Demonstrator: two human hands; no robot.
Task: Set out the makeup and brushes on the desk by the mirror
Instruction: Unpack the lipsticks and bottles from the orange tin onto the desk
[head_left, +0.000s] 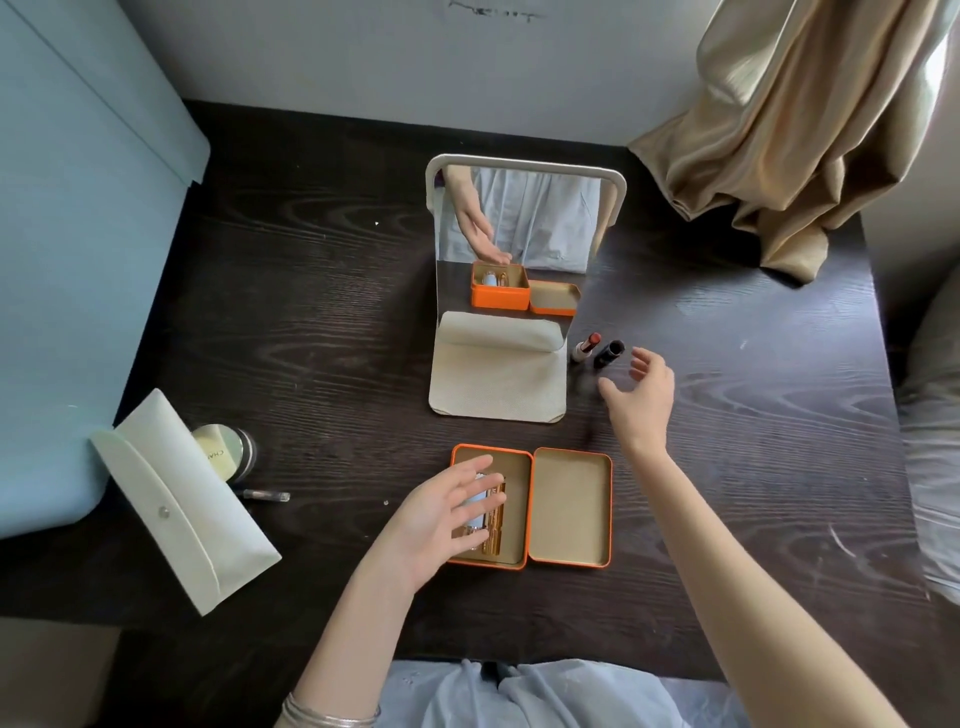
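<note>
Left hand (448, 512) spread flat over tubes in orange tin (519, 563). Right hand (640, 396) loosely open, empty, just beside two lipsticks (597, 351).

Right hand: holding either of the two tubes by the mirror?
No. The right hand hovers open just short of the dark tube and the red-capped tube, which stand free on the desk.

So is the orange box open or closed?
Open. The orange tin has its lid lying flat beside it, inside up, and small tubes show inside the tin under the left hand.
</note>
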